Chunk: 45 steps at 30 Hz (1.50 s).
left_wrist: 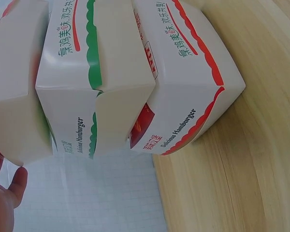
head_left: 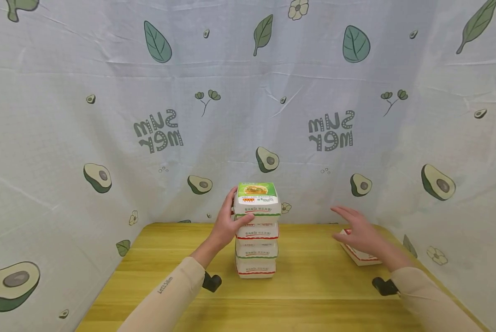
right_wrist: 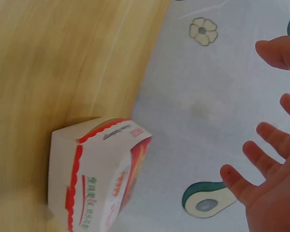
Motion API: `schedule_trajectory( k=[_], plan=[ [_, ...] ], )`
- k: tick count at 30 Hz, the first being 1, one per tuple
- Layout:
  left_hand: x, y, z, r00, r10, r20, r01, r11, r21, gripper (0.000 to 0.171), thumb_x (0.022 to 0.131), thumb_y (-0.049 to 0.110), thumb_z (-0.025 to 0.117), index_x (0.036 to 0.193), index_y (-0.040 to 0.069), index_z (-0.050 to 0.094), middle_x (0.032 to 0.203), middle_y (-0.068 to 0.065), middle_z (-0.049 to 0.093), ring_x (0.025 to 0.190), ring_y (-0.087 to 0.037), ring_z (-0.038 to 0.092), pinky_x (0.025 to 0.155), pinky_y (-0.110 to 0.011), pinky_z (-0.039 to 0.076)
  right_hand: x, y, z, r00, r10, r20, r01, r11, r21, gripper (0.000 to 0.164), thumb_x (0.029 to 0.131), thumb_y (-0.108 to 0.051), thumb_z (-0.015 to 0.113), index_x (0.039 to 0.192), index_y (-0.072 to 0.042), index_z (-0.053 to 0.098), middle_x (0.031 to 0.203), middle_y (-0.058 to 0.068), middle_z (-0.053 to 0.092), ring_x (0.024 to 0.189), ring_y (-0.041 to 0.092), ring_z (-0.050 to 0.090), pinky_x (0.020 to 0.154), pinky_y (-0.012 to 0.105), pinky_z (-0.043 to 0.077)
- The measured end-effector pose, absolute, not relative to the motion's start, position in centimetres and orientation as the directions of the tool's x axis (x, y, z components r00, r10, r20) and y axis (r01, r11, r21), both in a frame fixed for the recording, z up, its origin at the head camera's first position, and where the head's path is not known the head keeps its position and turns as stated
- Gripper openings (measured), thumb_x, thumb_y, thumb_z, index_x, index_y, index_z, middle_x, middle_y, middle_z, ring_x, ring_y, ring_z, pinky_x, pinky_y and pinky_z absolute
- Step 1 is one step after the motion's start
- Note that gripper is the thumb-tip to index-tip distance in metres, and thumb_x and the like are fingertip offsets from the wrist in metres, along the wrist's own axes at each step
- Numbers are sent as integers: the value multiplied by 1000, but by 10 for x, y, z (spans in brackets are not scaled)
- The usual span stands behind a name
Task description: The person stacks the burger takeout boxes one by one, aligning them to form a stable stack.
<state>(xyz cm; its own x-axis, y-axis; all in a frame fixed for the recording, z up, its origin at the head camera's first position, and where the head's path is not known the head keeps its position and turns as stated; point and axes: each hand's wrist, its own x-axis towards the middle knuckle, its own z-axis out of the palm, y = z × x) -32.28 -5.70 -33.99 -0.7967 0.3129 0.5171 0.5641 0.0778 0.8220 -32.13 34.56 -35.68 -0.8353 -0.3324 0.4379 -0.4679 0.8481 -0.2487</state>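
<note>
Several paper hamburger boxes stand stacked mid-table, their trims alternating red and green. At the top sits a green-trimmed hamburger box (head_left: 258,205) with a burger picture on its lid. My left hand (head_left: 224,227) grips this box from its left side, thumb across the front; its other fingers are mostly hidden. The lower boxes, a red-trimmed one (left_wrist: 193,72) and a green-trimmed one (left_wrist: 70,77) among them, fill the left wrist view. Over to the right, my right hand (head_left: 361,234) hovers with spread fingers, holding nothing, above a separate red-trimmed hamburger box (right_wrist: 96,174) on the table.
The wooden table (head_left: 310,276) runs back to a hanging pale cloth (head_left: 239,124) printed with avocados and leaves. This cloth also closes in both sides. A dark wrist-mounted piece (head_left: 385,287) shows by the right sleeve, and another (head_left: 211,282) by the left.
</note>
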Motion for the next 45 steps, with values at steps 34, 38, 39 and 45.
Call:
schedule_trajectory(
  k=[34,38,39,45],
  plan=[
    [-321,-56,-338,-801,320,506,559,94,824,88,95,16,68,162,12,10,144,-17,45,109,-27,56,81,-33,56,-330,412,-408,-934,-188,303,-259,942,-213,87,75,-37,84,144,0,44,144,34,43,124,55,40,99,74,35],
    [-321,-56,-338,-801,324,504,557,95,825,88,96,17,68,162,12,10,144,-17,45,110,-28,56,82,-33,56,-329,415,-413,-946,-163,281,-233,943,-238,89,75,-37,83,147,-2,42,146,33,39,125,54,38,99,75,35],
    [-321,-56,-338,-801,324,503,557,95,825,88,96,17,68,162,12,10,144,-17,45,110,-28,57,82,-33,56,-328,416,-414,-947,-160,280,-230,942,-242,90,75,-37,83,147,-2,42,146,33,38,125,53,38,98,75,35],
    [-320,-56,-338,-802,323,503,557,97,825,88,96,17,68,162,11,10,144,-17,45,109,-26,56,81,-33,56,-327,419,-418,-946,-150,287,-217,952,-217,89,74,-39,83,145,-1,44,147,31,38,123,53,40,96,75,37]
  ],
)
